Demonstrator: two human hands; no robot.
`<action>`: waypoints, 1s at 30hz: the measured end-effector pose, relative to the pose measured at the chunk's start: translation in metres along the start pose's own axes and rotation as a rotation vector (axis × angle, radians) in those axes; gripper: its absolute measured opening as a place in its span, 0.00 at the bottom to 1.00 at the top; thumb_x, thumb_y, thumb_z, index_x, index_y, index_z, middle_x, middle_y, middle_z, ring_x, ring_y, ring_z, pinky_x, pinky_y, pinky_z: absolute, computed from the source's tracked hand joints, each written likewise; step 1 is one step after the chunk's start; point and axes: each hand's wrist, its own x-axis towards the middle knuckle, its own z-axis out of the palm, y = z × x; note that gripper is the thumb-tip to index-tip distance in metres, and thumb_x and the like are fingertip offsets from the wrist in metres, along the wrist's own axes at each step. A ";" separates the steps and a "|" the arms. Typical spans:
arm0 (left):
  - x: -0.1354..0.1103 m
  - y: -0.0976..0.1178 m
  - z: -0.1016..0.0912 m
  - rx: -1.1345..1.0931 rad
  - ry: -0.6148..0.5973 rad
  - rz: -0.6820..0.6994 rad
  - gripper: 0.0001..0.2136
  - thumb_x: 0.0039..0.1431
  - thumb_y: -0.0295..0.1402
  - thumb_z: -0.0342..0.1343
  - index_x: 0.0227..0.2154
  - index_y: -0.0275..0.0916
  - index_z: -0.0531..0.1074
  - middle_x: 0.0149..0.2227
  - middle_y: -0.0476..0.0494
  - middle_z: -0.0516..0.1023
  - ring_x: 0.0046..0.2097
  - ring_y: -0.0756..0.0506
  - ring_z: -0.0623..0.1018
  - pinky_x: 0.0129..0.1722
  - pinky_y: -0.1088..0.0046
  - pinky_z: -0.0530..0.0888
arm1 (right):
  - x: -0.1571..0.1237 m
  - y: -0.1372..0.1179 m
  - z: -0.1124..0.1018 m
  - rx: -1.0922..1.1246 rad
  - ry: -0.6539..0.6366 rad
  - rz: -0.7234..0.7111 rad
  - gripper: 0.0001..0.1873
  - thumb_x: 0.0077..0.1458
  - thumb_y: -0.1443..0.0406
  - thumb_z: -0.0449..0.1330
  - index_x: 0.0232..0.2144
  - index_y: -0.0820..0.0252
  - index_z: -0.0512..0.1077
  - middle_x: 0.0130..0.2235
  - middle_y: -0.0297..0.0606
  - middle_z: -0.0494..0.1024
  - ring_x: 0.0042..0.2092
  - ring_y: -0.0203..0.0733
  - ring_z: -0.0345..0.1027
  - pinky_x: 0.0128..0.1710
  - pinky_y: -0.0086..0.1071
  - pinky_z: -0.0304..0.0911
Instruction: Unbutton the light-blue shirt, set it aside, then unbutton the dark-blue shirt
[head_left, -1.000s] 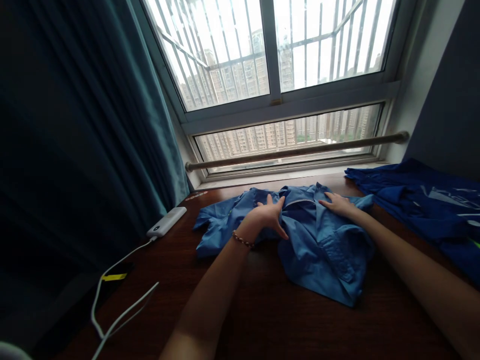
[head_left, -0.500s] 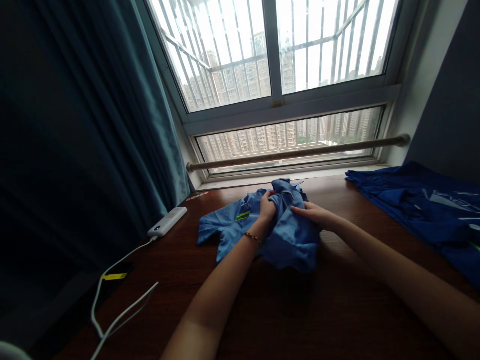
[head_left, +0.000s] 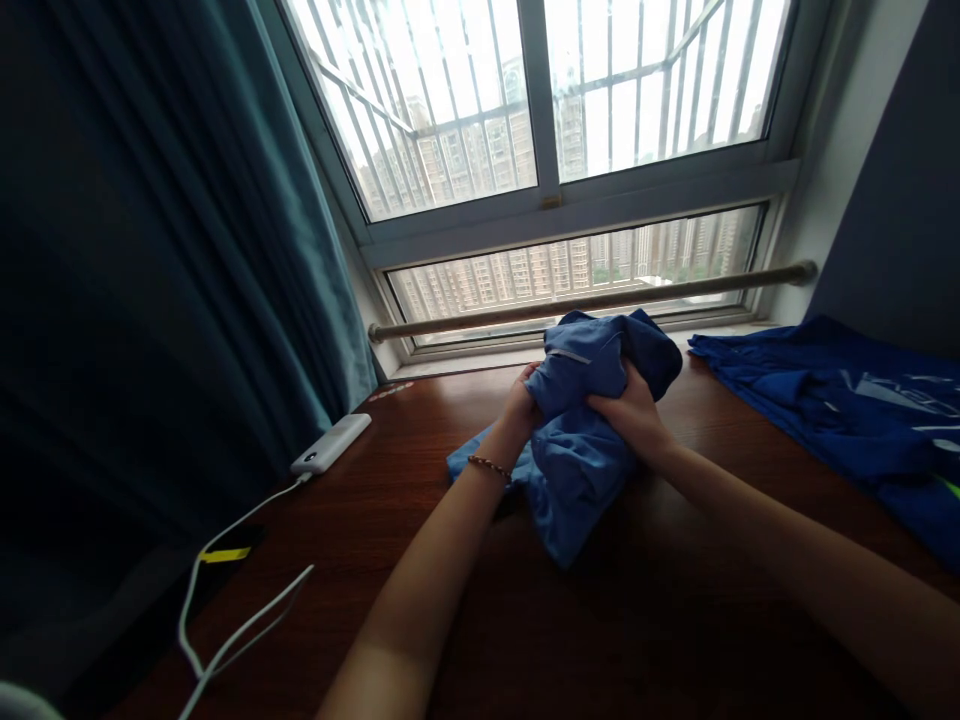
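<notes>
A light blue shirt (head_left: 581, 440) is bunched between my hands, its upper part lifted and its lower part hanging down to the wooden table (head_left: 375, 560). My left hand (head_left: 523, 398) grips the cloth at the left side, its fingertips hidden by the fabric; a braided bracelet circles that wrist. On the right, my right hand (head_left: 630, 408) is closed round another part of the shirt, with the thumb lying across the front. A thin white stripe shows on the raised fold.
A dark blue garment (head_left: 840, 420) with white print lies at the table's right. On the left rest a white power bank (head_left: 331, 444) and its white cable (head_left: 187, 620), beside a teal curtain (head_left: 300, 250). Behind the table, a rail (head_left: 600, 303) crosses the window.
Both hands have raised the shirt and turned it over. Its spread left part has been drawn in toward the middle, and the green mark is out of sight.
</notes>
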 end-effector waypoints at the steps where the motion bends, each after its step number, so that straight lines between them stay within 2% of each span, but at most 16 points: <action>1: 0.001 -0.001 -0.002 0.023 -0.048 -0.026 0.12 0.47 0.26 0.52 0.37 0.38 0.66 0.29 0.50 0.72 0.29 0.51 0.73 0.35 0.71 0.72 | 0.003 0.002 -0.002 -0.102 0.005 -0.059 0.34 0.37 0.68 0.61 0.50 0.62 0.61 0.43 0.41 0.71 0.44 0.49 0.64 0.44 0.36 0.61; 4: 0.000 -0.003 -0.018 0.356 -0.218 -0.098 0.18 0.38 0.23 0.58 0.37 0.38 0.69 0.32 0.46 0.73 0.33 0.46 0.75 0.35 0.68 0.72 | 0.004 0.010 -0.005 -0.457 -0.049 -0.182 0.32 0.39 0.68 0.59 0.51 0.59 0.61 0.43 0.43 0.69 0.42 0.51 0.64 0.40 0.37 0.61; 5: -0.002 -0.002 -0.023 0.518 -0.227 -0.095 0.20 0.35 0.22 0.60 0.37 0.37 0.70 0.34 0.43 0.74 0.37 0.43 0.74 0.37 0.67 0.71 | 0.002 0.013 -0.004 -0.579 -0.104 -0.200 0.32 0.40 0.68 0.58 0.51 0.57 0.61 0.44 0.45 0.68 0.40 0.52 0.65 0.38 0.37 0.61; 7: -0.007 0.005 -0.031 0.771 -0.134 -0.022 0.26 0.31 0.21 0.61 0.41 0.35 0.69 0.44 0.34 0.71 0.47 0.36 0.70 0.44 0.65 0.68 | -0.006 0.020 0.002 -0.803 -0.228 -0.224 0.31 0.41 0.70 0.58 0.51 0.54 0.63 0.45 0.49 0.66 0.38 0.53 0.65 0.35 0.38 0.61; 9: -0.017 0.017 -0.029 0.911 -0.047 0.113 0.35 0.33 0.21 0.61 0.51 0.34 0.61 0.56 0.28 0.57 0.55 0.32 0.61 0.50 0.62 0.62 | -0.015 0.027 0.009 -0.946 -0.322 -0.255 0.28 0.44 0.71 0.57 0.50 0.53 0.65 0.45 0.52 0.65 0.38 0.55 0.65 0.33 0.40 0.61; 10: -0.024 0.025 -0.024 0.964 -0.057 0.194 0.39 0.35 0.21 0.60 0.55 0.35 0.55 0.60 0.28 0.48 0.58 0.32 0.56 0.53 0.61 0.59 | -0.019 0.029 0.013 -0.969 -0.351 -0.266 0.26 0.45 0.71 0.56 0.49 0.54 0.65 0.45 0.53 0.64 0.39 0.57 0.64 0.34 0.42 0.61; 11: -0.032 0.032 -0.018 1.021 -0.121 0.271 0.42 0.36 0.21 0.60 0.58 0.38 0.50 0.62 0.30 0.41 0.60 0.32 0.51 0.55 0.59 0.56 | -0.021 0.032 0.015 -0.950 -0.379 -0.274 0.25 0.46 0.70 0.56 0.50 0.54 0.65 0.46 0.54 0.63 0.40 0.58 0.64 0.35 0.44 0.61; 13: -0.049 0.042 -0.001 1.138 -0.376 0.359 0.48 0.34 0.24 0.62 0.60 0.42 0.43 0.63 0.35 0.35 0.62 0.31 0.42 0.56 0.53 0.50 | -0.019 0.034 0.015 -0.764 -0.469 -0.274 0.29 0.44 0.67 0.60 0.51 0.56 0.64 0.49 0.54 0.62 0.43 0.59 0.62 0.40 0.49 0.60; 15: -0.064 0.043 0.017 1.228 -0.638 0.312 0.55 0.29 0.28 0.66 0.60 0.45 0.38 0.63 0.37 0.33 0.61 0.29 0.37 0.55 0.44 0.44 | -0.010 0.036 0.008 -0.391 -0.635 -0.169 0.33 0.37 0.66 0.65 0.50 0.58 0.65 0.50 0.50 0.63 0.47 0.57 0.61 0.46 0.48 0.58; 17: -0.072 0.034 0.031 1.285 -0.745 0.226 0.61 0.25 0.33 0.68 0.60 0.48 0.33 0.63 0.36 0.30 0.60 0.24 0.35 0.50 0.36 0.42 | 0.003 0.040 -0.004 -0.036 -0.797 -0.013 0.30 0.37 0.65 0.64 0.47 0.59 0.67 0.46 0.46 0.68 0.46 0.52 0.63 0.46 0.43 0.60; 19: -0.071 0.020 0.037 1.316 -0.708 0.161 0.63 0.24 0.37 0.69 0.60 0.48 0.28 0.63 0.33 0.27 0.59 0.20 0.35 0.46 0.32 0.41 | 0.015 0.045 -0.015 0.218 -0.836 0.183 0.22 0.41 0.65 0.61 0.43 0.61 0.69 0.40 0.43 0.72 0.41 0.47 0.67 0.42 0.40 0.64; 20: -0.067 0.013 0.037 1.330 -0.669 0.133 0.63 0.24 0.38 0.69 0.60 0.48 0.27 0.62 0.32 0.26 0.58 0.18 0.37 0.45 0.31 0.42 | 0.020 0.049 -0.020 0.314 -0.784 0.279 0.19 0.42 0.66 0.60 0.41 0.63 0.70 0.37 0.43 0.73 0.38 0.45 0.69 0.41 0.39 0.66; 24: -0.042 -0.007 0.019 1.476 -0.526 0.055 0.60 0.26 0.38 0.68 0.61 0.42 0.33 0.62 0.27 0.32 0.57 0.18 0.46 0.47 0.34 0.47 | 0.033 0.067 -0.028 0.571 -0.347 0.596 0.10 0.41 0.75 0.55 0.30 0.66 0.70 0.36 0.44 0.74 0.34 0.41 0.71 0.36 0.34 0.69; 27: -0.020 -0.015 -0.007 1.645 -0.275 0.071 0.41 0.42 0.32 0.61 0.59 0.39 0.46 0.60 0.27 0.47 0.55 0.25 0.56 0.48 0.38 0.53 | 0.035 0.073 -0.027 0.546 -0.173 0.683 0.09 0.43 0.78 0.51 0.26 0.66 0.68 0.36 0.44 0.74 0.32 0.39 0.71 0.33 0.31 0.69; 29: -0.006 -0.021 -0.030 1.705 -0.081 0.040 0.27 0.51 0.28 0.50 0.56 0.38 0.53 0.57 0.28 0.54 0.54 0.29 0.60 0.47 0.40 0.55 | 0.034 0.074 -0.026 0.522 -0.153 0.712 0.09 0.44 0.78 0.50 0.26 0.67 0.68 0.36 0.44 0.75 0.32 0.39 0.71 0.32 0.30 0.69; 30: 0.001 -0.024 -0.043 1.713 -0.003 0.010 0.24 0.53 0.26 0.46 0.55 0.38 0.56 0.56 0.29 0.56 0.53 0.30 0.60 0.47 0.40 0.56 | 0.033 0.074 -0.025 0.508 -0.161 0.716 0.09 0.45 0.78 0.50 0.26 0.67 0.68 0.36 0.44 0.74 0.31 0.39 0.71 0.31 0.30 0.69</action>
